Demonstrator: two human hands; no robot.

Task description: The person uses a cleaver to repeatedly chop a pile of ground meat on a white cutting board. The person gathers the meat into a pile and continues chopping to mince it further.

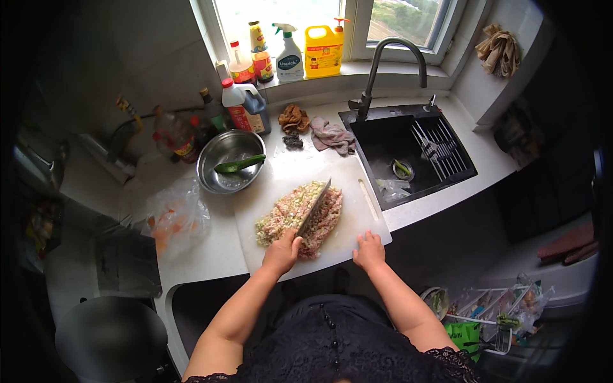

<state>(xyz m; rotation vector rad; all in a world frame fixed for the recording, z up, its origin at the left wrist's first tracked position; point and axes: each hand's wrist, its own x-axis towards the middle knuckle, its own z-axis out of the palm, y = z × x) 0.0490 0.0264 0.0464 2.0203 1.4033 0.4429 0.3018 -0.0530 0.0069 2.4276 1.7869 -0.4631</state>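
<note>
Cleaver [315, 204] in the left hand [281, 251]: fingers wrapped tight round the handle, blade running up and to the right from the fist and pressed into one pile of minced meat and chopped greens [299, 217]. That pile lies on one white cutting board [311, 214], just beyond the knuckles. The left forearm comes in from the near edge, angled right. The right hand [369, 249] rests flat on the board's near right corner, fingers loosely spread, holding nothing, beside the pile. One steel bowl [230, 160] with a green scoop [239, 165] sits far left; one black sink [408, 153] to the right.
</note>
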